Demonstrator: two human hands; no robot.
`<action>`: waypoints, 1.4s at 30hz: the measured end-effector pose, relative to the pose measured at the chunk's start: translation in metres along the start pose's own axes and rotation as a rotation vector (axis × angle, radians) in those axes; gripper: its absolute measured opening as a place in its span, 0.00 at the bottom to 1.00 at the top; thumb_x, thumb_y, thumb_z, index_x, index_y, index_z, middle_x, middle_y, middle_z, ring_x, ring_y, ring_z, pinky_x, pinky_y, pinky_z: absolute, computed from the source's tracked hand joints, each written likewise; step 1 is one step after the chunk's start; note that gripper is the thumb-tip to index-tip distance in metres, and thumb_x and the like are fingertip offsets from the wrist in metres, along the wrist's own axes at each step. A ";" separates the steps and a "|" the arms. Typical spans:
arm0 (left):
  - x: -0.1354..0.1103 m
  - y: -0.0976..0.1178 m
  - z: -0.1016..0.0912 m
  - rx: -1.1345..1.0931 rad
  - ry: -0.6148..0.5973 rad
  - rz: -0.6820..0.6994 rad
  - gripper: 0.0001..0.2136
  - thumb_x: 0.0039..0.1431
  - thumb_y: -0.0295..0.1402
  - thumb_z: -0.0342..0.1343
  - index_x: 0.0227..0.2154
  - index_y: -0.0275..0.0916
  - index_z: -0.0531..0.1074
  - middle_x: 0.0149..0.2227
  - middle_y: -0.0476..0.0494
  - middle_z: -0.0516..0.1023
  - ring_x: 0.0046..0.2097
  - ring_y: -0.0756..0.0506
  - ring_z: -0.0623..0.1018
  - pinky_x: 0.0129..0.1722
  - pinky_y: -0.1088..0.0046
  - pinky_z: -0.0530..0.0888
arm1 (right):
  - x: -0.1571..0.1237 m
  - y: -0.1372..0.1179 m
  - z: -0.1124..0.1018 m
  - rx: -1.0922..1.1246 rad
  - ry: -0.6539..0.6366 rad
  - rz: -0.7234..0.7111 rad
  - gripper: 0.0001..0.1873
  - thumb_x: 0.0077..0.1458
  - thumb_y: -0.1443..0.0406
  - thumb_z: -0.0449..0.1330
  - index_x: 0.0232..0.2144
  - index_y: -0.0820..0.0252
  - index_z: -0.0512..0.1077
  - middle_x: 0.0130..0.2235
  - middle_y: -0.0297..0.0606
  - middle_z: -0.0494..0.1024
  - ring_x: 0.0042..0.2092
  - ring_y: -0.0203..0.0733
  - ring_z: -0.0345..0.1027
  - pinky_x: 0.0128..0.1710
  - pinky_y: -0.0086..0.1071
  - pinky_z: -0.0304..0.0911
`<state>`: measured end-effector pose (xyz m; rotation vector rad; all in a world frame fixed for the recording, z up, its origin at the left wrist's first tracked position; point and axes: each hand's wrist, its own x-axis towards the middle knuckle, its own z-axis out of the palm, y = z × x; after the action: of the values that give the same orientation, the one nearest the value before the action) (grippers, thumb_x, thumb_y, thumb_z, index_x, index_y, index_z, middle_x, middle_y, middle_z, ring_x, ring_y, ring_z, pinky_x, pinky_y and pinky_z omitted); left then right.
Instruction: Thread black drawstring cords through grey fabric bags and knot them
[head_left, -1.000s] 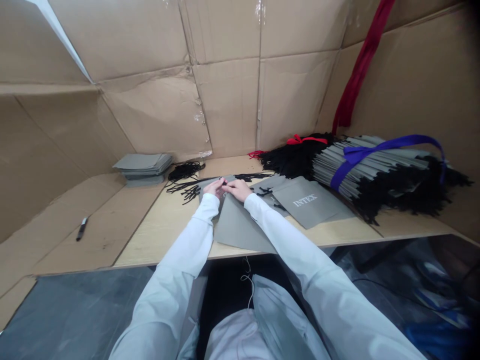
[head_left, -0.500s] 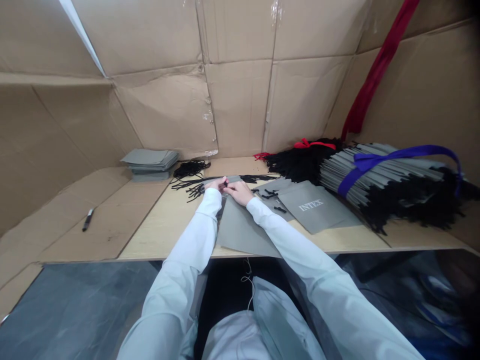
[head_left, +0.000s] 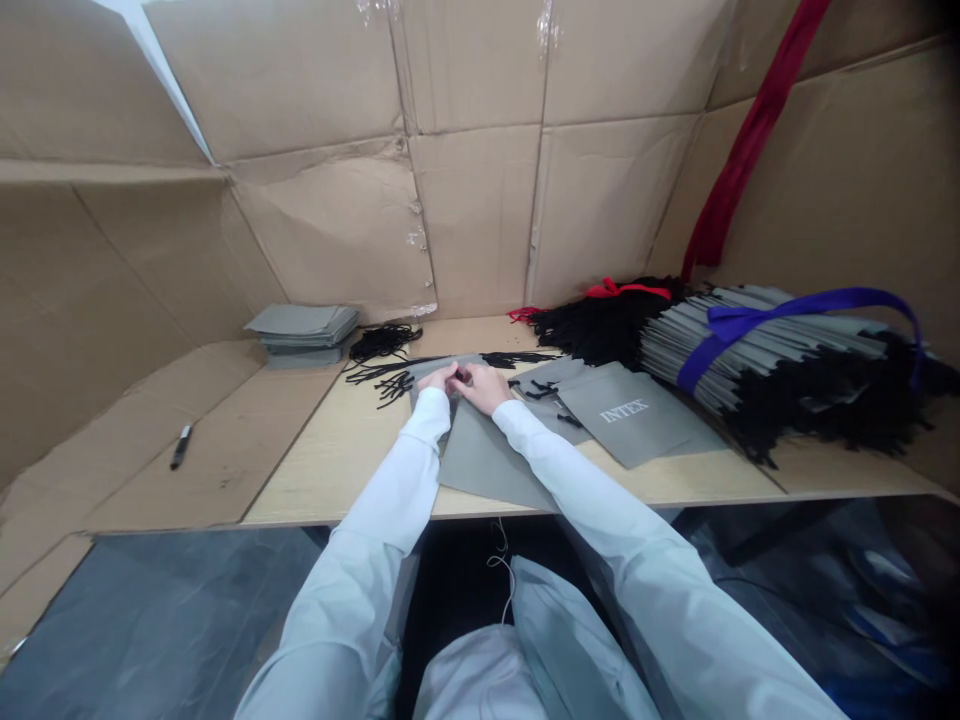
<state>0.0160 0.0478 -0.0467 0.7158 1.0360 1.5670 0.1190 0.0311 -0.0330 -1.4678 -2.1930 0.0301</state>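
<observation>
My left hand [head_left: 437, 379] and my right hand [head_left: 484, 387] meet at the top of a flat grey drawstring bag [head_left: 491, 460]. Both are closed, fingertips pinched together on a bit of black cord, mostly hidden by the fingers. The bag lies under my right forearm, its lower edge near the table's front. Just beyond my hands, loose black cords [head_left: 517, 357] are strewn across the tabletop. To the right rest more grey bags, the uppermost one [head_left: 626, 412] printed INTEX, with short black cord ends beside it.
A stack of grey pieces [head_left: 304, 325] and a coil of black cord [head_left: 382, 340] stand at the back left. At the right lies a bundle of grey bags tied with purple ribbon [head_left: 810, 305]. A marker [head_left: 181, 447] lies far left. Cardboard walls [head_left: 480, 220] enclose the table.
My fingertips have shifted slightly and now cover more of the dark cord. The whole view has drifted a little; the bags and cords stay in place.
</observation>
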 end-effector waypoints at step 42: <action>-0.007 0.026 -0.029 0.854 -0.502 0.318 0.15 0.22 0.27 0.62 0.22 0.39 0.74 0.21 0.48 0.74 0.30 0.47 0.72 0.34 0.77 0.67 | 0.013 0.040 0.016 0.487 -0.331 -0.084 0.19 0.39 0.54 0.54 0.22 0.65 0.72 0.17 0.29 0.64 0.23 0.30 0.54 0.25 0.23 0.49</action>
<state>-0.0187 0.0325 -0.0360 1.8250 1.2240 1.0447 0.1431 0.0629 -0.0534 -1.1523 -2.2754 0.7718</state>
